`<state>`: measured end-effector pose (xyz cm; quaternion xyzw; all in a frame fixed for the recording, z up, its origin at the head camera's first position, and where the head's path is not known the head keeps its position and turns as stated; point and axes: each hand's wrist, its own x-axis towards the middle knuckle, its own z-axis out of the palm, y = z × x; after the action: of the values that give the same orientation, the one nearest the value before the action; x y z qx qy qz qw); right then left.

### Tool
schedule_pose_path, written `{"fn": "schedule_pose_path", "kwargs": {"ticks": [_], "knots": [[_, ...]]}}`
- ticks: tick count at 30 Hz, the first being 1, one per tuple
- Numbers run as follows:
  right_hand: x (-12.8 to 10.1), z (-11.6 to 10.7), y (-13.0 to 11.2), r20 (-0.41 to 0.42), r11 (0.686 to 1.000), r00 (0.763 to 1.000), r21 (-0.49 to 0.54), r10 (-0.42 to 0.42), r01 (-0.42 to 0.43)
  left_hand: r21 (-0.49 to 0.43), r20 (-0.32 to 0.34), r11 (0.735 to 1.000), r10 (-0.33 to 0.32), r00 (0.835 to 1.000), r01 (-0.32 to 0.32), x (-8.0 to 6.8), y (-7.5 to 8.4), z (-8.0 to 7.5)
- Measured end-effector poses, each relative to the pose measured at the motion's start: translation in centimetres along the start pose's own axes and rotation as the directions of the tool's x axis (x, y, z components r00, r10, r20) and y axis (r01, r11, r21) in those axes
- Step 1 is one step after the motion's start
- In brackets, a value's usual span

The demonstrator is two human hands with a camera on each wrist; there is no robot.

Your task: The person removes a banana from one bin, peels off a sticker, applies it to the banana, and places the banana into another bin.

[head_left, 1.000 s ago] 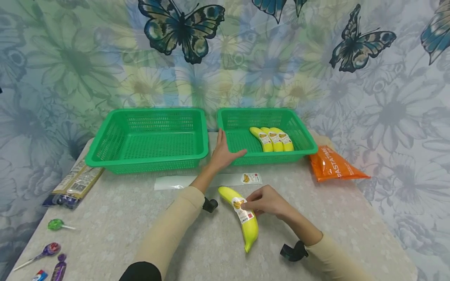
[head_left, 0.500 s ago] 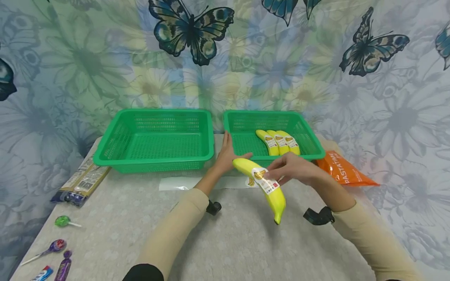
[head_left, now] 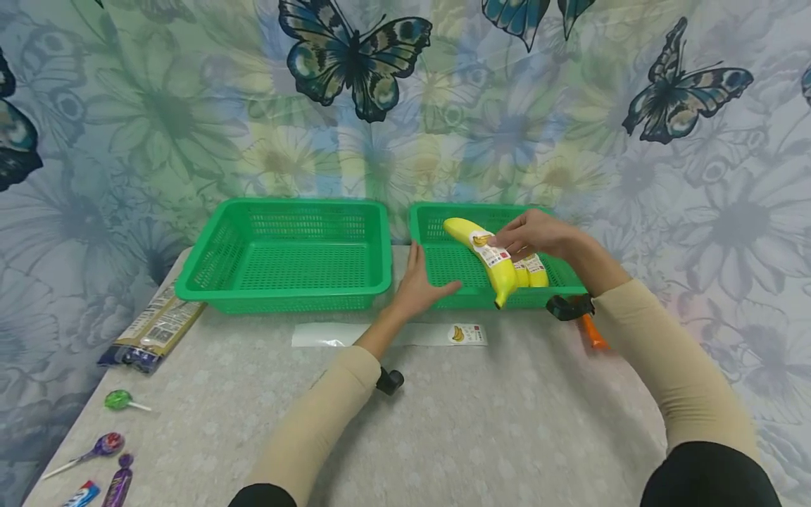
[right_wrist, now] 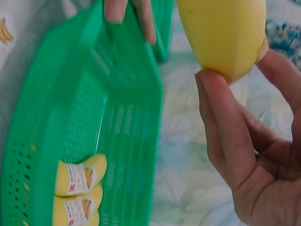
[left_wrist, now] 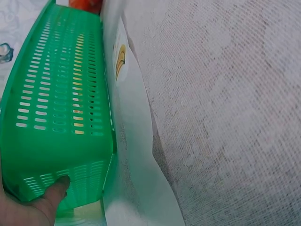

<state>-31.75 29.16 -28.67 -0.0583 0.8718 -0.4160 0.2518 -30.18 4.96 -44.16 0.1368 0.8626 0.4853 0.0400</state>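
Note:
My right hand [head_left: 538,234] pinches a yellow banana [head_left: 461,228] with a white label, above the right green basket [head_left: 437,265]. In the right wrist view its thumb and fingertips are on either side of the banana. Beneath it, several labelled bananas [right_wrist: 75,179] lie side by side in that basket, partly hidden in the head view. My left hand [head_left: 419,290] rests at the basket's near left corner, fingers straight along its left side and thumb spread toward the front. The left wrist view shows the thumb [left_wrist: 56,192] against the basket wall.
A second green basket [head_left: 288,301] stands to the left. A white label strip [head_left: 437,334] with one banana label lies in front. Pasta packs [head_left: 152,327], lollipops [head_left: 119,400] and purple candy [head_left: 118,484] lie left. An orange bag [head_left: 592,331] is mostly behind the right arm.
My right hand has lifted the banana off the table and carried it forward over the right basket. My left hand has stayed at the basket's corner. The camera view has shifted slightly.

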Motion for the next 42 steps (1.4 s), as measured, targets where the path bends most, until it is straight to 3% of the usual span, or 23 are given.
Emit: {"fn": "schedule_pose_path", "kwargs": {"ticks": [10,19,31,42], "knots": [[6.0,-1.9,1.3,0.064,0.997,0.996,-0.017,0.07,-0.069,-0.005,0.009,1.0,-0.013,1.0,0.013,-0.2,-0.3,0.1],[10.0,-1.8,3.4,0.049,0.994,0.993,-0.039,0.108,-0.107,-0.004,0.003,1.0,-0.009,1.0,0.009,-0.3,-0.4,0.1],[12.4,-0.4,4.7,-0.059,0.962,0.974,-0.15,0.221,-0.227,-0.006,0.033,1.0,-0.006,0.999,0.007,-0.5,-0.2,0.0],[14.7,0.7,5.0,-0.126,0.908,0.943,-0.256,0.309,-0.332,0.003,0.028,1.0,0.002,1.0,-0.002,-0.3,-0.2,-0.2]]}}
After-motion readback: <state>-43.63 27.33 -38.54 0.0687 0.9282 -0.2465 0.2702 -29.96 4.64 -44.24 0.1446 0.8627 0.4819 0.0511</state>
